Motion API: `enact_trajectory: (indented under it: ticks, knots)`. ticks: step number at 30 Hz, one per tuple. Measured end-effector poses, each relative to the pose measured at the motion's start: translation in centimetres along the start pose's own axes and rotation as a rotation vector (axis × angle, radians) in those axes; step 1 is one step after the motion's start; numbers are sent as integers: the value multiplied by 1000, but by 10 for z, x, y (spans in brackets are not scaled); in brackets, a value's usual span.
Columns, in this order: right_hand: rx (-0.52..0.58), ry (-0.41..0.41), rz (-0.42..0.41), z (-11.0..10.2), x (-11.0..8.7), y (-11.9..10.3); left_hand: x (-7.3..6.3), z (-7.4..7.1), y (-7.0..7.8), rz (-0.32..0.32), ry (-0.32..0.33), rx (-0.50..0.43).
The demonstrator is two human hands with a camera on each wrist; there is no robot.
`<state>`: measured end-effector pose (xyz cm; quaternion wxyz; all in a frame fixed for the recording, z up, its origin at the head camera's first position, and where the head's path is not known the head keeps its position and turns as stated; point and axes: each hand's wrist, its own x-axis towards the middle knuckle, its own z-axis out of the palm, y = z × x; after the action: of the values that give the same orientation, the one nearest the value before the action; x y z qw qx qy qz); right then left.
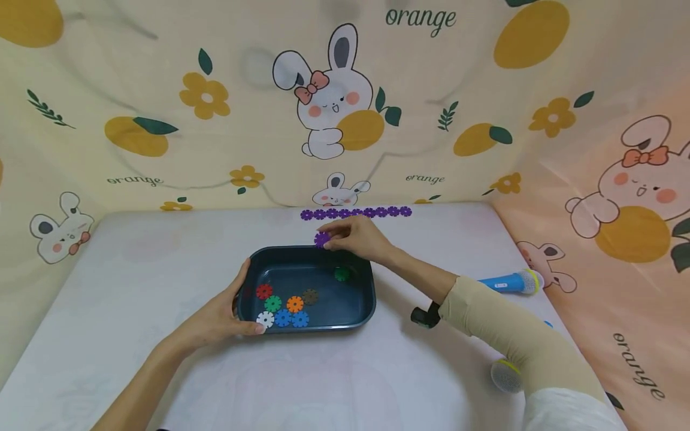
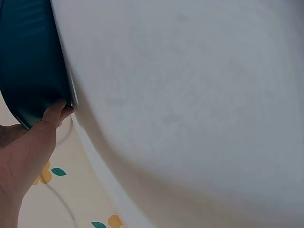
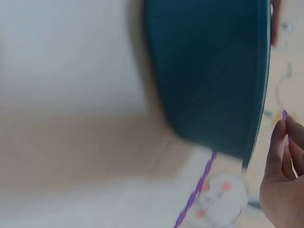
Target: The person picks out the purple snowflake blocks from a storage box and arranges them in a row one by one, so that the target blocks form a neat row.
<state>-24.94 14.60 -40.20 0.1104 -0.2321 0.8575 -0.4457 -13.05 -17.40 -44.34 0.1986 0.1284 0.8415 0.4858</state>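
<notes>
My left hand (image 1: 215,314) grips the left end of a dark blue tray (image 1: 318,328), thumb at the front corner and fingers round the side. Between the thumb and fingers of my right hand (image 1: 358,236) is a purple snowflake disc (image 1: 321,240), held just above the tray's far rim. Several loose discs lie inside, mostly at the near left: a red disc (image 1: 264,291), a white disc (image 1: 265,319), an orange disc (image 1: 294,304), a brown disc (image 1: 309,297), green and blue ones. Apart from these, a dark green disc (image 1: 342,274) lies at the far right, below my right hand.
A row of purple discs (image 1: 381,212) runs along the table's back edge, behind my right hand. At the right, a blue microphone (image 1: 507,283) lies beyond my forearm. Another microphone's head (image 1: 505,376) shows beside the sleeve. Printed cloth hangs behind the white table (image 1: 178,257).
</notes>
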Motion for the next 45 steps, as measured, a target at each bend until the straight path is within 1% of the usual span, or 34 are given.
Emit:
enact_trajectory:
  ticks: [6, 12, 18, 20, 25, 29, 33, 36, 39, 42, 44, 45]
  knots:
    - [34, 103, 112, -38, -2, 19, 0, -1, 1, 17, 2, -2]
    - [86, 177, 143, -69, -5, 41, -1, -2, 1, 9, 0, 5]
    - [151, 267, 188, -92, -4, 67, -1, -2, -1, 7, 4, 11]
    - [168, 299, 217, -98, -4, 77, -1, -3, -2, 11, 5, 9]
    - [165, 363, 301, -114, -8, 102, -1, -2, -4, 11, -1, 7]
    - [240, 414, 323, -125, -12, 117, 0, -1, -5, -6, 0, 11]
    - [306, 433, 361, -133, -17, 119, 1, -1, -6, 2, -1, 8]
    - [296, 450, 405, -136, -20, 123, 2, 0, -6, 13, -5, 3]
    - [271, 478, 418, -137, -20, 136, 2, -1, -4, 8, -7, 1]
    - [221, 506, 433, -137, -20, 146, 2, -2, -3, 3, -9, 7]
    - [188, 519, 456, -138, -19, 150, 1, -3, -2, 6, -9, 12]
    - [190, 523, 471, -138, -19, 152, 1, -3, -2, 8, -9, 15]
